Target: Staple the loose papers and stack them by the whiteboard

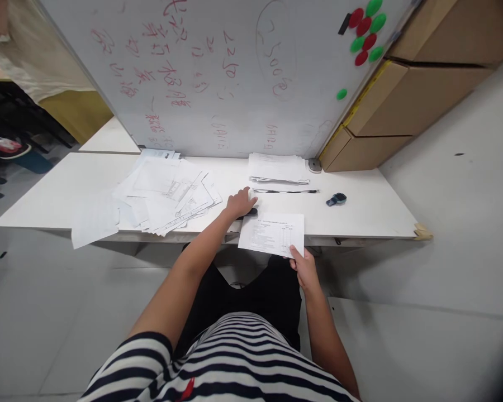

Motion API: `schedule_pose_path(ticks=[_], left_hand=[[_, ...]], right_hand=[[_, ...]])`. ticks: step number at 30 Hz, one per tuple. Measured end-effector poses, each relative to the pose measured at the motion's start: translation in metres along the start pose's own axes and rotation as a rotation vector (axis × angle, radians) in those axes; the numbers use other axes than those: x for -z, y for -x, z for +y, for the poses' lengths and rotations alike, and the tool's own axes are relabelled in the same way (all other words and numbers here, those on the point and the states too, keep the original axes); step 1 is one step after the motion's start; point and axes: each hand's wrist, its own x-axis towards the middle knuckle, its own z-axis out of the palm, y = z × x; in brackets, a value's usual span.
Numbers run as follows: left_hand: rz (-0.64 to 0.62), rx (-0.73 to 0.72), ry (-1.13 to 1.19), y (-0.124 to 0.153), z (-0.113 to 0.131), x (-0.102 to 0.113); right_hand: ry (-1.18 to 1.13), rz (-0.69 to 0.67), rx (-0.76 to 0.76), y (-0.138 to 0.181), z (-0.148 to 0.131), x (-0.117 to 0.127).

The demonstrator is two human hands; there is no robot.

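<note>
My right hand [304,267] pinches the near edge of a printed sheet of paper [272,233] that lies half over the front edge of the white table [360,215]. My left hand [240,203] rests on the tabletop with fingers curled over a small dark object [251,211], possibly a stapler; I cannot make out whether it grips it. A black pen [285,191] lies just beyond both hands, in front of a neat stack of papers [278,167].
A loose spread of sheets [159,195] covers the table's left half. A dark blue clip-like item [336,199] sits to the right. A whiteboard [218,72] with red writing and magnets [366,30] leans behind; cardboard boxes [402,100] stand at right.
</note>
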Motion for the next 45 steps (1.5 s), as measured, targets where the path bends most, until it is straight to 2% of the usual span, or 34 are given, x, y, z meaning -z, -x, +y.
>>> schedule_pose_path(ticks=[9,13,18,25,28,32,38,45], left_hand=[[-0.01,-0.026,-0.038,0.004,0.002,0.001],[0.012,0.01,-0.107,0.002,0.008,-0.001],[-0.018,0.007,-0.24,-0.003,0.014,-0.006],[-0.029,0.099,0.026,-0.004,-0.006,-0.002],[-0.007,0.111,0.089,-0.005,-0.011,0.0],[0.028,0.123,0.186,-0.005,-0.015,-0.002],[0.066,0.127,0.41,-0.006,-0.023,-0.005],[0.125,0.116,0.562,-0.005,-0.025,-0.004]], right_hand=[[0.327,0.252,0.117,-0.007,-0.007,0.006],[0.352,0.328,0.15,-0.009,-0.004,0.003],[0.271,0.38,0.157,-0.01,0.006,-0.006],[0.178,0.321,0.148,0.003,0.018,-0.012],[0.132,0.251,0.081,0.01,0.025,-0.015],[-0.065,0.187,-0.015,0.015,0.031,-0.022],[-0.205,0.233,0.046,0.014,0.023,-0.018],[-0.137,0.279,0.097,0.015,0.011,0.001]])
